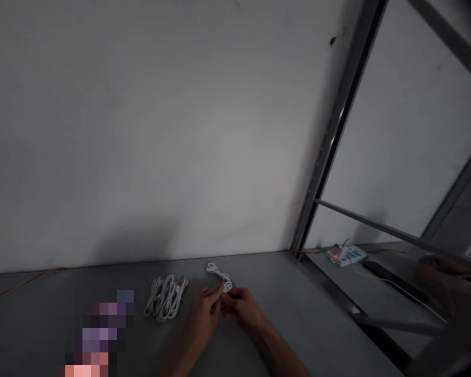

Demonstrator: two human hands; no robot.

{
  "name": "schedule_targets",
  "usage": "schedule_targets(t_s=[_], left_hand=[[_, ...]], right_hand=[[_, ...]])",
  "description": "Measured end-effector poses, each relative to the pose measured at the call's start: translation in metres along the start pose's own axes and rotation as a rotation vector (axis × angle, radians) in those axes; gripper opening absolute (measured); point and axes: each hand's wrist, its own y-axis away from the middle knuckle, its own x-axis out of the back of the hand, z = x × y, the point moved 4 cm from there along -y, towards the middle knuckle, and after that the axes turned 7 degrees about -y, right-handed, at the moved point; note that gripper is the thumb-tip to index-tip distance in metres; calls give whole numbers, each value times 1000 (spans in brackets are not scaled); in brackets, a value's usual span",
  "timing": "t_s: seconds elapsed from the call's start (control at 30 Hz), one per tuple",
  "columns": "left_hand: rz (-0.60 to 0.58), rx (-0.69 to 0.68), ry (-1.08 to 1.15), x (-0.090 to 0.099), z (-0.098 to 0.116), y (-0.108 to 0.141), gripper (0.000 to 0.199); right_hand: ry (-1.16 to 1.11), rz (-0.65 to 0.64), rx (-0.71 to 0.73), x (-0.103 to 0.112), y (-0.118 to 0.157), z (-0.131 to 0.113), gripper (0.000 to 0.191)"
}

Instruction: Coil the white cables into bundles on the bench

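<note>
- Right now, the left hand (203,319) and right hand (240,308) meet near the middle of the grey desk (267,277), both grips closed in a pinch on a thin white cable (219,272).
- Its looped length lies on the desk, just far of the hands.
- Just left of them sits a looser white cable bundle (165,299), not touching either hand.
- Farther left, a pixelated patch (100,332) hides whatever lies there.
- Off to the far right, past a metal frame (333,141), sits a white power strip (347,255) — its red light lit.
</note>
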Motion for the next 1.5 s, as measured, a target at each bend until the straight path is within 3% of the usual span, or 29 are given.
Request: schedule_targets(t_s=[0.13,0.4,0.83,1.27,1.5], left_hand=[[-106,-71,1,5,8,-1,45],[-226,-84,43,12,13,5,41],[-140,-43,90,-2,4,9,53],[-143,85,297,-9,-5,6,44],[-112,124,313,-9,-7,3,42]], right_hand=[[-46,3,-33,3,1,1,47],[22,20,-65,8,5,-1,47],[-5,71,-18,2,9,-9,44],[76,47,42,13,4,-2,46],[-60,66,26,9,3,5,43]])
